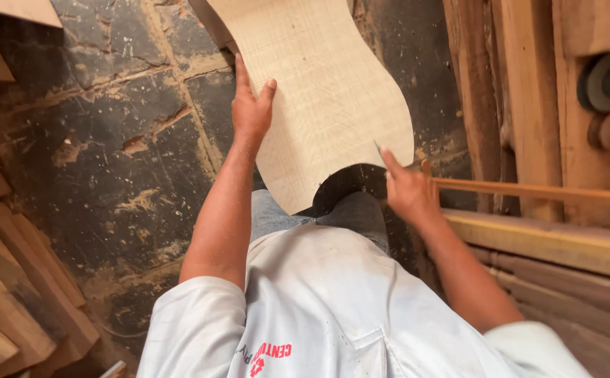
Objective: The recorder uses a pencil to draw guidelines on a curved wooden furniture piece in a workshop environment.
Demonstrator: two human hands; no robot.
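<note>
A pale wooden panel (326,91) with a curved, wavy outline hangs over the dark floor in front of me. My left hand (251,108) grips its left edge, thumb on the face of the board. Lower down on the right, my right hand (406,189) holds a small pointed tool like a pencil against the panel's lower edge, next to a rounded cut-out. A thin wooden strip (543,190) runs off to the right from behind that hand. My jeans and white shirt fill the bottom of the view.
Cracked dark stone floor (109,154) with sawdust lies on the left. Stacked wood offcuts (18,294) sit at the lower left. Planks and beams (529,105) line the right side, with round grey discs (609,80) at the upper right.
</note>
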